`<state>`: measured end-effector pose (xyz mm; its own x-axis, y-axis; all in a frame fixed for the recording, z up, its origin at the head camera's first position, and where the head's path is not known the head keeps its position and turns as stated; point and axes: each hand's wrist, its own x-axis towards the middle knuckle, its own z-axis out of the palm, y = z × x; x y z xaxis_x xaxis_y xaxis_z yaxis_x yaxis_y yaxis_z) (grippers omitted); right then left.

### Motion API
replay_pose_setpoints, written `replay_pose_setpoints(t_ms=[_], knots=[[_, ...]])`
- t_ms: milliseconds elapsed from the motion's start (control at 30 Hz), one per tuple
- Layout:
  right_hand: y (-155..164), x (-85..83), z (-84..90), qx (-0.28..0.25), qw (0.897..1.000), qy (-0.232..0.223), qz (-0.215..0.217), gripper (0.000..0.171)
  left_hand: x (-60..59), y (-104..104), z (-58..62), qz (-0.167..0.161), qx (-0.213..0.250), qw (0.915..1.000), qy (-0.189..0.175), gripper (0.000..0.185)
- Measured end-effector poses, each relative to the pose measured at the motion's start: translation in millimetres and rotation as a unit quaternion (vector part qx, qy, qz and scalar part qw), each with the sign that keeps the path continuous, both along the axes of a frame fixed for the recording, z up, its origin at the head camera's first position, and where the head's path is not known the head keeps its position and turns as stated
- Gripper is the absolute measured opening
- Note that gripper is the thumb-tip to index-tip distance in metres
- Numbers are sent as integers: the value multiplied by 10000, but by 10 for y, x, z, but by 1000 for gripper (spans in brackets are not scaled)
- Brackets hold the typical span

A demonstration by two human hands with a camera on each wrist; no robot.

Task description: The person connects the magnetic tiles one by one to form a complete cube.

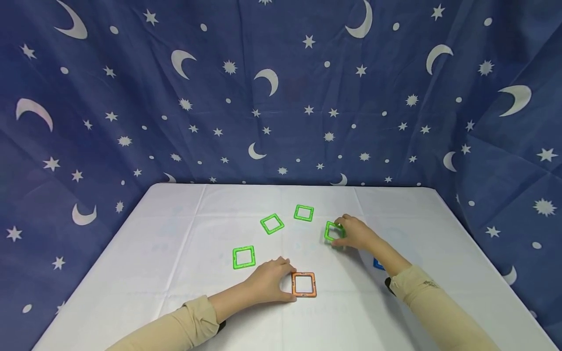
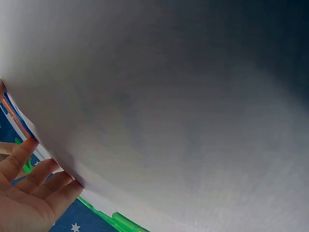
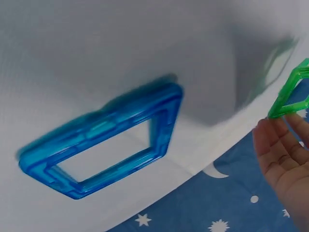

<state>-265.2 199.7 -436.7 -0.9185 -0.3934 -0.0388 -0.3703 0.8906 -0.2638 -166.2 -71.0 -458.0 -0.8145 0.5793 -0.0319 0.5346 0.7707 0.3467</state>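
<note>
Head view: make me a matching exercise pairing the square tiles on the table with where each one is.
Things:
1. orange square tile
2. blue square tile
3. green square tile farthest back
4. green square tile farthest left

Places:
A. under the right forearm
B. at the left hand
C. lying alone, beyond the left hand
D. nearest the curtain

Pairs: 1-B, 2-A, 3-D, 4-C

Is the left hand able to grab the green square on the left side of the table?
Probably yes. The left hand is touching the orange square, and the leftmost green square lies flat close by on the white table, with nothing lying between them.
</note>
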Motion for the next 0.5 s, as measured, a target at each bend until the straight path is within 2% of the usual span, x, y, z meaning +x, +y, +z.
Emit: replay_pose_setpoints(t_ms=[200, 500], knots=[[-57, 87, 63, -265, 9996, -11, -44, 58, 3, -1, 7, -57, 26, 10000, 7, 60], [-85, 164, 117, -496, 9985, 57, 210, 56, -7, -16, -6, -80, -33, 10000, 23, 61]])
